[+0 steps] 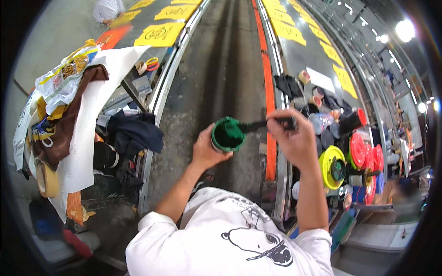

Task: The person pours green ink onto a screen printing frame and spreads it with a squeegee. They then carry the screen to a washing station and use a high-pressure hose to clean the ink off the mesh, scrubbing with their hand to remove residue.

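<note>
A round, open-topped cup with a green rim (216, 128), holding dark green paint (229, 139), is held up over the grey aisle floor (207, 64), the left hand (206, 149) wrapped around its side. The right hand (287, 138) grips the black handle of a green-smeared spatula (254, 125), its blade at the cup's mouth. Farther out, printed yellow fabric pieces (162, 34) lie on long tables flanking the aisle.

Yellow printed pieces (159, 34) lie in rows along two long dark tables (313, 55).
</note>
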`<move>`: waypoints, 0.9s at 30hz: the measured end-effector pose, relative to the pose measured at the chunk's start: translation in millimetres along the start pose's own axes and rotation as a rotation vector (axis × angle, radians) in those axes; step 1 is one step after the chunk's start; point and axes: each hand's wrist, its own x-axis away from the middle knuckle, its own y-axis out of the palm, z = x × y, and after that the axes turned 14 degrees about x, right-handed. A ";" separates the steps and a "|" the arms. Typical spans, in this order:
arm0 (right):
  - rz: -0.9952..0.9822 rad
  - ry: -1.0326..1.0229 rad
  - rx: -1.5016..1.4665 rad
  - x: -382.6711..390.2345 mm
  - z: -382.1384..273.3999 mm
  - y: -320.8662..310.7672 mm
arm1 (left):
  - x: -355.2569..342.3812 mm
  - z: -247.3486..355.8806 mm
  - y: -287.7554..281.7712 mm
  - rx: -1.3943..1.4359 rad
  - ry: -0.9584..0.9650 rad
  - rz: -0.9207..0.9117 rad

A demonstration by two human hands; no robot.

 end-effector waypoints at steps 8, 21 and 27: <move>-0.012 -0.022 -0.014 -18.0 -27.0 -7.5 | -25.7 -11.4 -19.8 0.016 0.055 0.063; -0.181 -0.250 -0.014 -21.4 -24.8 6.1 | -21.4 21.0 -35.0 -0.130 0.113 -0.037; -0.220 -0.281 -0.014 -20.2 -20.7 1.3 | -21.6 15.7 -35.0 -0.142 0.122 -0.045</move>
